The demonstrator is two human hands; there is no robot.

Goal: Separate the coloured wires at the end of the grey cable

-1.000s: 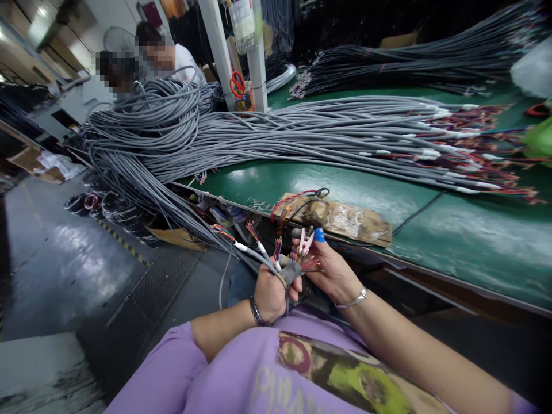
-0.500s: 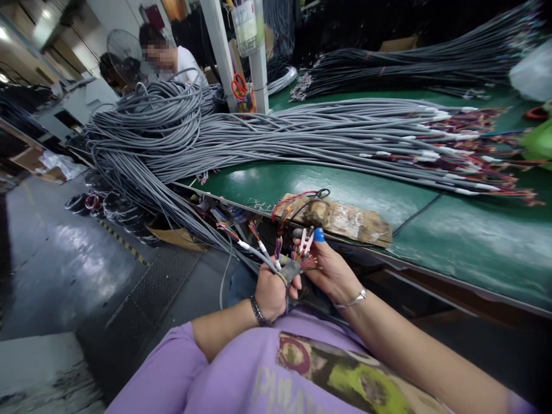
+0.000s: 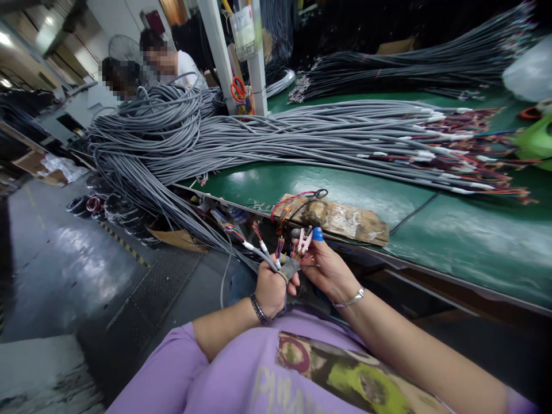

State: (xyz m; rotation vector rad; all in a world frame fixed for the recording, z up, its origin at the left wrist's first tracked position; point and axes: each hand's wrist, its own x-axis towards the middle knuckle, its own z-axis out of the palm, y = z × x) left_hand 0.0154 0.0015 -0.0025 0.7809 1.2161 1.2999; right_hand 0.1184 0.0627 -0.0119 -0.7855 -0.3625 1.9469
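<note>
My left hand [image 3: 271, 290] is closed round a grey multi-core cable [image 3: 290, 269], whose thin coloured wires fan out toward my right hand. Thinner grey branches with white sleeves [image 3: 264, 247] and stripped, multicoloured ends stick up from the same grip. My right hand [image 3: 332, 271], with blue tape on the thumb, pinches a pale pink clip-like tool [image 3: 305, 240] among the wire tips. Its exact kind is too small to make out. Both hands are close together in front of my lap, just short of the bench edge.
On the green bench [image 3: 452, 230], a worn wooden block [image 3: 345, 221] with wires on it lies at the near edge. Behind it stretches a long bundle of grey cables [image 3: 276, 138], hanging over the left side. Black cables [image 3: 388, 69] lie farther back. Two people sit beyond the post [image 3: 259, 80].
Both hands keep their grips and nearly the same place. The branch ends in my left hand have shifted slightly to the right. The camera view has moved a little.
</note>
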